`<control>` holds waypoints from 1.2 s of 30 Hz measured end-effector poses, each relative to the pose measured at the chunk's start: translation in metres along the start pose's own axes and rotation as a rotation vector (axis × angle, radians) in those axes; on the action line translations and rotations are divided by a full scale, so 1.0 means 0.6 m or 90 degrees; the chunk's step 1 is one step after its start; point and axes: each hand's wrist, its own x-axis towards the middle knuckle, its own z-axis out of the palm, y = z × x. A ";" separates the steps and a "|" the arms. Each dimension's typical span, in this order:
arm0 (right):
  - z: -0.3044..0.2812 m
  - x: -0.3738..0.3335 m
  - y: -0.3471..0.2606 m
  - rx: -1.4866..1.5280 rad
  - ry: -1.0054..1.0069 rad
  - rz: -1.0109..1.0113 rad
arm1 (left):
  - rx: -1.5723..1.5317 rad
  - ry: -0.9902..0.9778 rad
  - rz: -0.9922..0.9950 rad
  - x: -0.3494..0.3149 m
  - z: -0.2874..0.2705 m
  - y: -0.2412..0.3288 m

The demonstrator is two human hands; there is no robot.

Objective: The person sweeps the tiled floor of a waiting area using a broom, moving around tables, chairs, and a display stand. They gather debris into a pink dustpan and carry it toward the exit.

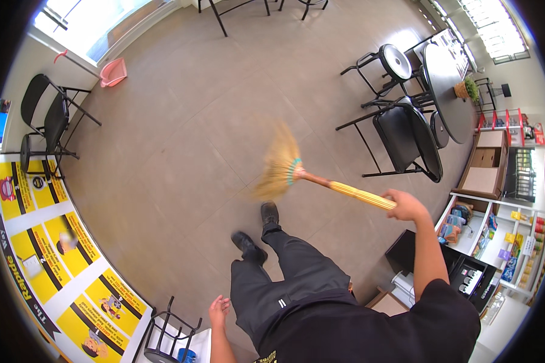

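Observation:
A straw broom reaches across the middle of the head view, its fan-shaped bristles low over the brown floor and blurred by motion. Around the end of its yellow handle, my right hand is closed, with that arm stretched out to the right. Whether the bristle tips touch the floor I cannot tell. Down by my left side hangs my left hand, loosely open and holding nothing, near the stool. My dark shoes stand just below the bristles.
A pink dustpan rests by the wall, beyond a black folding chair. At right stand a round table, a black chair and a stool. Shelves of packaged goods line the right side; a yellow-and-white poster panel fills the left.

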 end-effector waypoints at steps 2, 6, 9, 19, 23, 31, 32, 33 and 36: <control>0.006 -0.019 0.056 -0.096 0.077 0.024 | 0.009 -0.022 0.003 0.019 0.016 0.022; 0.065 0.039 0.099 -0.200 0.156 0.101 | 0.074 -0.044 0.004 0.035 0.029 0.051; 0.127 0.152 0.080 -0.194 0.137 0.188 | 0.103 -0.053 0.013 0.044 0.008 0.083; 0.262 0.319 -0.401 -0.197 0.092 -0.002 | -0.028 0.029 -0.013 0.044 -0.111 0.080; 0.282 0.367 -0.611 -0.196 0.059 -0.130 | -0.078 0.038 -0.054 0.046 -0.118 0.052; 0.301 0.446 -0.923 -0.102 0.012 -0.252 | -0.057 0.027 -0.026 0.053 -0.144 0.100; 0.302 0.458 -0.929 -0.072 0.022 -0.261 | -0.042 0.010 -0.009 0.054 -0.144 0.120; 0.301 0.450 -0.944 -0.040 0.016 -0.280 | -0.030 0.030 -0.007 0.052 -0.146 0.128; 0.289 0.443 -0.922 -0.025 0.044 -0.294 | 0.028 0.048 -0.021 0.054 -0.138 0.161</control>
